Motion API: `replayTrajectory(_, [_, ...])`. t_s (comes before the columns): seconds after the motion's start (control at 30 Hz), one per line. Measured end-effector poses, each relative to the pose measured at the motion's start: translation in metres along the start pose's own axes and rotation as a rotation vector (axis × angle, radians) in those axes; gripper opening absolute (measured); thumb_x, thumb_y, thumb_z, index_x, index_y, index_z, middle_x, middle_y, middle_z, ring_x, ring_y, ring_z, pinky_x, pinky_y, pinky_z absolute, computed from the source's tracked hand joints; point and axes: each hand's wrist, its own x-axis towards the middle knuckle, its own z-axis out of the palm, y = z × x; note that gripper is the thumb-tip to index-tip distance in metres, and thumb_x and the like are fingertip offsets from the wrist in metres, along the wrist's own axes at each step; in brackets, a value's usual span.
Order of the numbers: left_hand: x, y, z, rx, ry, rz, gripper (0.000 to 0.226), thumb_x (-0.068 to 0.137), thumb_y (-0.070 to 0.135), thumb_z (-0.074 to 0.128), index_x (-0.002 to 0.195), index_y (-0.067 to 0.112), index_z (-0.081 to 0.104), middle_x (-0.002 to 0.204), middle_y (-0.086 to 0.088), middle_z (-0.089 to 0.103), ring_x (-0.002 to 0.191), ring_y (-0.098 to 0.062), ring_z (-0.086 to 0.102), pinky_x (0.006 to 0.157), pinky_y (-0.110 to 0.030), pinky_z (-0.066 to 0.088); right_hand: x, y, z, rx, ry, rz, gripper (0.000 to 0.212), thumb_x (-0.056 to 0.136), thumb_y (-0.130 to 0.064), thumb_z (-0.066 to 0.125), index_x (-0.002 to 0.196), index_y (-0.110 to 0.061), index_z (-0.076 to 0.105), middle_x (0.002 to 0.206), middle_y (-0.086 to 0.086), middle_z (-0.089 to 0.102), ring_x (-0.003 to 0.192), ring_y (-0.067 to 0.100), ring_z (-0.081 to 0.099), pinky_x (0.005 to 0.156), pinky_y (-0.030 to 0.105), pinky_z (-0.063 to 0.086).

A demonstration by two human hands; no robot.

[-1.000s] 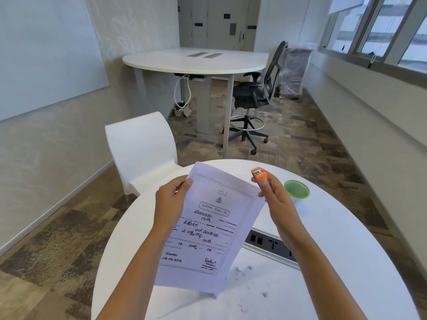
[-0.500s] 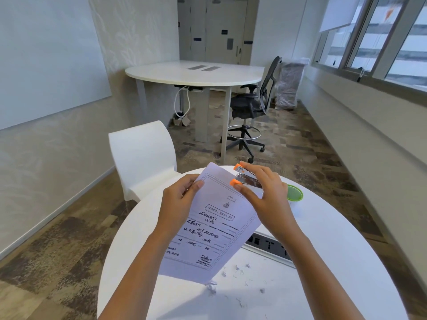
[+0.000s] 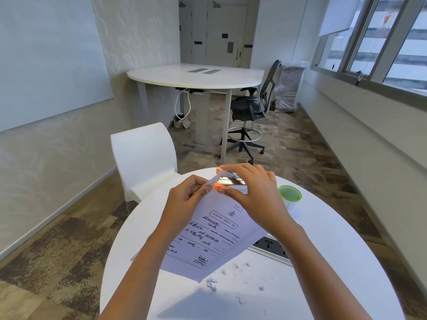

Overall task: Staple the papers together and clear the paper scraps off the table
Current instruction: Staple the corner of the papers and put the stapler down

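Observation:
I hold the printed papers [image 3: 215, 239] above the round white table [image 3: 335, 262]. My left hand [image 3: 184, 204] pinches their top left corner. My right hand [image 3: 251, 192] grips a small orange and silver stapler [image 3: 228, 181], whose jaws straddle that same corner right beside my left fingertips. Small white paper scraps [image 3: 211, 284] and bits [image 3: 240, 267] lie scattered on the table below the sheets.
A green-rimmed cup [image 3: 290, 194] stands on the table right of my right hand. A power socket strip [image 3: 272, 247] is set into the tabletop, partly under the papers. A white chair [image 3: 143, 158] stands behind the table.
My right hand brought the stapler from the right over to the papers' top corner and set its jaws on it. The papers tilted and lowered slightly.

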Motion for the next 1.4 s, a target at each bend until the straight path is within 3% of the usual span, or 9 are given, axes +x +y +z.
replayTrajectory(0.33, [-0.001,0.001,-0.001,0.014,0.004,-0.023,0.013,0.090,0.027,0.060,0.094,0.017,0.066,0.082,0.003,0.073,0.071,-0.002,0.066,0.059,-0.011,0.046,-0.001,-0.003,-0.005,0.010,0.020,-0.016,0.036,0.082,-0.050,0.059,0.116,-0.039,0.057,0.110,-0.020,0.063,0.089,0.002,0.038,0.073,0.023,0.017])
replayTrajectory(0.7, [0.001,0.000,-0.002,0.035,-0.009,-0.015,0.008,0.090,0.024,0.061,0.089,0.018,0.066,0.069,0.019,0.070,0.063,0.005,0.061,0.054,-0.005,0.040,0.000,-0.001,-0.005,-0.014,0.004,-0.010,0.032,0.083,-0.049,0.060,0.113,-0.040,0.058,0.108,-0.020,0.063,0.089,0.000,0.037,0.074,0.023,0.017])
replayTrajectory(0.87, [0.003,-0.002,-0.003,0.061,-0.017,-0.006,0.007,0.089,0.026,0.061,0.087,0.022,0.066,0.071,0.018,0.070,0.064,0.003,0.061,0.056,-0.005,0.040,0.000,-0.002,-0.005,-0.037,-0.007,-0.015,0.032,0.083,-0.049,0.059,0.114,-0.039,0.058,0.110,-0.021,0.063,0.095,0.005,0.046,0.074,0.022,0.017])
replayTrajectory(1.17, [0.007,-0.003,-0.002,0.101,-0.032,-0.010,0.006,0.090,0.029,0.059,0.086,0.028,0.064,0.085,0.006,0.073,0.080,-0.013,0.068,0.065,-0.022,0.047,0.003,0.000,-0.005,-0.036,-0.004,-0.017,0.029,0.084,-0.050,0.058,0.111,-0.040,0.058,0.108,-0.020,0.063,0.096,0.006,0.052,0.074,0.022,0.017])
replayTrajectory(1.4, [0.010,-0.003,-0.001,0.133,-0.037,-0.002,0.007,0.091,0.030,0.058,0.086,0.030,0.062,0.087,0.006,0.072,0.081,-0.014,0.068,0.066,-0.026,0.048,0.004,0.002,-0.004,-0.052,-0.021,-0.031,0.031,0.084,-0.050,0.057,0.113,-0.039,0.058,0.110,-0.019,0.063,0.099,0.009,0.050,0.073,0.023,0.015])
